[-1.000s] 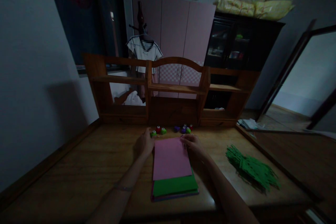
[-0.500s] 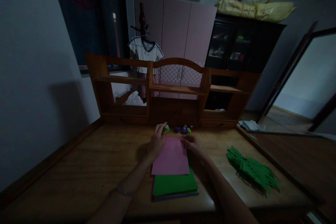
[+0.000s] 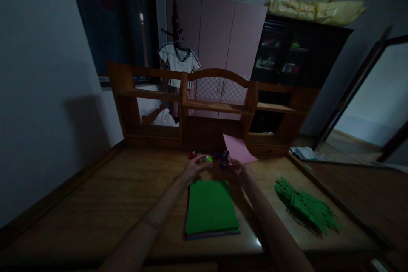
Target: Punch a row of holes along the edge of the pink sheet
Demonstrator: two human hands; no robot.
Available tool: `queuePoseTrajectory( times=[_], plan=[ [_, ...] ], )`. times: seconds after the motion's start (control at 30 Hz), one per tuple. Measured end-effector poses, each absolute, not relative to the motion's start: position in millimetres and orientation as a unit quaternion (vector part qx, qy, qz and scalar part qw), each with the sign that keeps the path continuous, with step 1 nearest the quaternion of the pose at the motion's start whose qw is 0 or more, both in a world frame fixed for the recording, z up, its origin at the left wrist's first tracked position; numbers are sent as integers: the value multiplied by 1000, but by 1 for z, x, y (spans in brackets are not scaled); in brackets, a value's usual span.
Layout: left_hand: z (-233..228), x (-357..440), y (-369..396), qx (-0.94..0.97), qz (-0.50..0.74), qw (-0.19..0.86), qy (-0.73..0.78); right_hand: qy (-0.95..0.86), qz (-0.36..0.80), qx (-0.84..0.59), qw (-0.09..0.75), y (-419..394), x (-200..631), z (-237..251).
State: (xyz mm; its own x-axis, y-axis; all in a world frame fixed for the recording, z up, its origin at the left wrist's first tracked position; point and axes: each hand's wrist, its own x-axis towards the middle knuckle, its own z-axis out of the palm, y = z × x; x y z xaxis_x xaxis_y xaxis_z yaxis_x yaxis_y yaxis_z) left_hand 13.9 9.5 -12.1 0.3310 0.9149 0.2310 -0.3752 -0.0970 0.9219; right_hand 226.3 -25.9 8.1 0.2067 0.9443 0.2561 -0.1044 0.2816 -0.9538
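Note:
My left hand (image 3: 193, 170) has its fingers closed around a small bright green toy-like piece (image 3: 208, 159) with a white spot. My right hand (image 3: 239, 169) is closed at the lower edge of a pink paper sheet (image 3: 239, 149), which slants up toward the back shelf. Its fingertips are close to several small dark purple pieces (image 3: 224, 165) with eye-like spots. A similar red piece (image 3: 193, 154) sits behind my left hand. Between my forearms lies a stack of coloured paper with a green sheet (image 3: 212, 208) on top.
A pile of shredded-looking green paper (image 3: 306, 204) lies on the right of the wooden desk (image 3: 127, 195). A wooden shelf unit (image 3: 216, 106) rises along the back edge. Papers (image 3: 304, 152) lie beyond the right edge strip.
The pink sheet has left the stack and moved back and to the right with my right hand, baring the green sheet. My left hand has moved off the paper onto the green piece.

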Motion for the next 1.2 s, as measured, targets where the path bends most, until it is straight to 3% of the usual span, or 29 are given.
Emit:
queuePoseTrajectory(
  times=[0.17,0.7,0.97,1.2],
  plan=[
    [-3,17,-10,591,422,647,230,-468,407,-472,626,-28,223,10],
    [-9,14,6,512,511,645,246,-539,330,-512,582,-37,225,10],
    [-12,12,13,546,556,563,276,-561,346,-506,556,-40,220,11],
    [-18,14,15,578,531,572,238,-582,319,-516,543,-39,218,9]
  ],
)
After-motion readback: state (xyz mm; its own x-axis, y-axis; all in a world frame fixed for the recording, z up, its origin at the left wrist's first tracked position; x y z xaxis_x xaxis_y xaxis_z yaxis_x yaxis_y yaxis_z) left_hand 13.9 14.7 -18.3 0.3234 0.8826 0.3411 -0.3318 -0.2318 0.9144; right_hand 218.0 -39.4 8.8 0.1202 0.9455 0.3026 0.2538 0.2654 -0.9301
